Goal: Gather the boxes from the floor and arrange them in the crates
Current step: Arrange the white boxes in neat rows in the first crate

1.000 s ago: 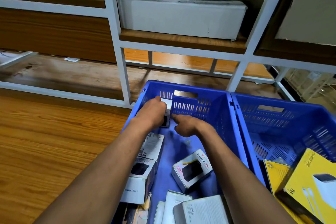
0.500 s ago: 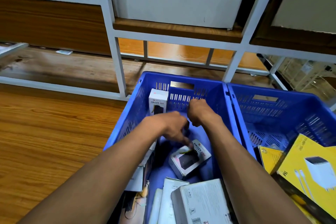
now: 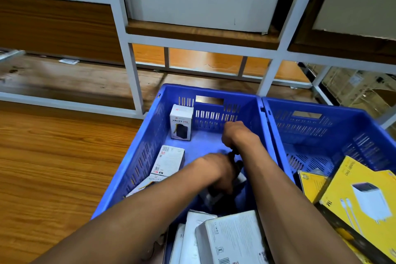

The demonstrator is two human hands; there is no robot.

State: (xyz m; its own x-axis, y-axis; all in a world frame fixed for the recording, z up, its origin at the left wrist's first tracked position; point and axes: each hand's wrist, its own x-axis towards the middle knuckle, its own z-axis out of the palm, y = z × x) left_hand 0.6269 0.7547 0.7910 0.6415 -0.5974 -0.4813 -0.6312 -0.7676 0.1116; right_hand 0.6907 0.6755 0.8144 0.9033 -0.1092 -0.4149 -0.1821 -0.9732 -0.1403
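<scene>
A: How many crates?
B: Two blue crates, side by side on the wood floor (image 3: pixel 42 167), in front of a white shelf frame (image 3: pixel 128 66). Left crate (image 3: pixel 150 135), right crate (image 3: pixel 321 126); their rims touch.

A: And boxes in the left one?
B: I count approx. six. One white box "HALLEY 20K" (image 3: pixel 181 122) stands upright against the far wall, near the left corner. One white box with labels (image 3: pixel 169 162) lies flat along the left wall, and another one (image 3: pixel 143 185) is partly seen just below it. At the near end, a grey-white box (image 3: pixel 233 240) and thin white ones (image 3: pixel 192 240) beside it; exact no. there I cannot tell.

A: The hands?
B: Both inside the left crate. Left hand (image 3: pixel 216 172) has fingers curled down on a white-and-black box (image 3: pixel 240 178) in the middle of the crate floor; this box is mostly hidden. Right hand (image 3: pixel 237 135) is curled too, knuckles up, just beyond the left hand. It seems to pinch a dark part of the same box, but I cannot tell for sure.

A: Right crate?
B: Two yellow boxes at the near right: a big one w/ a white charger picture (image 3: pixel 364 199), and a smaller one (image 3: pixel 311 184) left of it, partly under it.

A: On the shelf?
B: One long white carton (image 3: pixel 199 4).
</scene>
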